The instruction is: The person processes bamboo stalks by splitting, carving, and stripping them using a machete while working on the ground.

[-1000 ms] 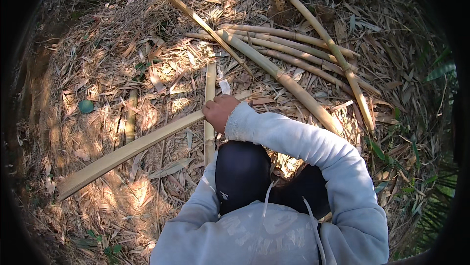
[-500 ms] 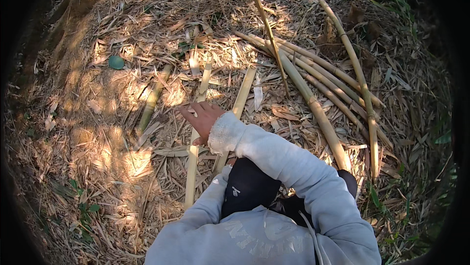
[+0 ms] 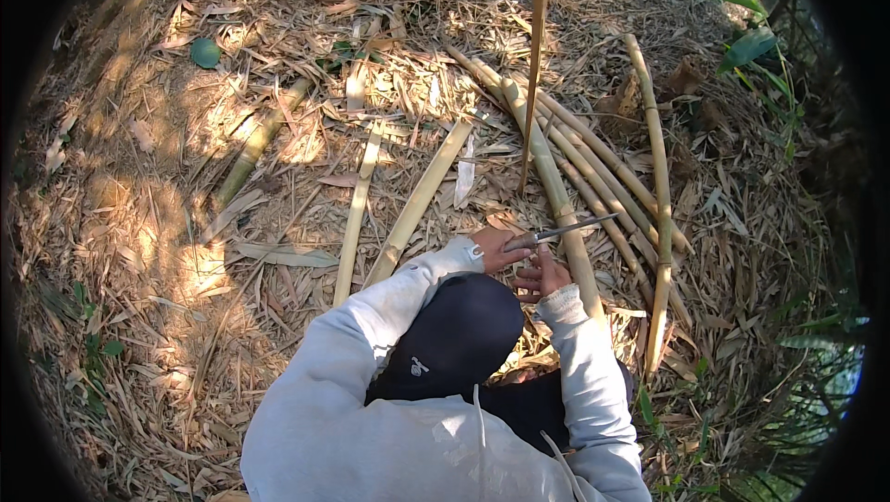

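Bamboo lies everywhere on the dry leaf litter: a bundle of long poles fans from 12 towards 4 o'clock, one pole runs at 3 o'clock, and split strips lie at 11 o'clock. A thin upright strip stands at 12 o'clock.

Just above the dark cap, the left hand is closed round the handle of a knife, whose blade points towards 2 o'clock across the nearest pole. The right hand sits just below it, fingers partly spread and loosely curled; whether it grips anything I cannot tell, though it looks to be touching that same pole.

Risks, as I judge them: the two hands are very close together, so a slip of the blade off the hard, round pole could catch the right hand's fingers. The pole rests on loose litter and could roll under pressure. Split edges are sharp and may cut or splinter bare skin. The upright strip might spring or fall towards the face
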### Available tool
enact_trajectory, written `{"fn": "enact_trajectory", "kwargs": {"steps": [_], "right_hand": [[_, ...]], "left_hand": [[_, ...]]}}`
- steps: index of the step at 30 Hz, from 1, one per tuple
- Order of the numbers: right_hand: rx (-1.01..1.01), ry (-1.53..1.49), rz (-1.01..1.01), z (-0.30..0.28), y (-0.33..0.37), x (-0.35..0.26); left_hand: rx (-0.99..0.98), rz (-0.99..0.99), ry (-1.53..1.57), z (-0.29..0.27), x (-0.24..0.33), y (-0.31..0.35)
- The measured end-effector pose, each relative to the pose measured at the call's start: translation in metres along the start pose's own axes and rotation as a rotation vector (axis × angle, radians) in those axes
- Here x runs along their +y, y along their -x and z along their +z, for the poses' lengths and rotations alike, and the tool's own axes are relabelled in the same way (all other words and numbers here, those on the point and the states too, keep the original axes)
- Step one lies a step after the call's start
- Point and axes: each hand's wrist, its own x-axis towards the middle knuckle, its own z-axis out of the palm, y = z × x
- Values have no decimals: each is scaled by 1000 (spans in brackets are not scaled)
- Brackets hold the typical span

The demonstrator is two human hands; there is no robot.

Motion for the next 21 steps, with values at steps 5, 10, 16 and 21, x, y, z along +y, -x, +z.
{"fn": "enact_trajectory", "kwargs": {"steps": [5, 10, 16, 21], "right_hand": [[-60, -565, -117, -50, -58, -20], [24, -1050, 58, -96, -42, -40], [-161, -1201, 137, -136, -35, -49], [-163, -1085, 14, -138, -4, -76]], "left_hand": [[-108, 344, 13, 26, 34, -66], [132, 335, -439, -48, 118, -87], [387, 537, -1458, -144, 136, -190], [26, -188, -1497, -121, 136, -247]]}}
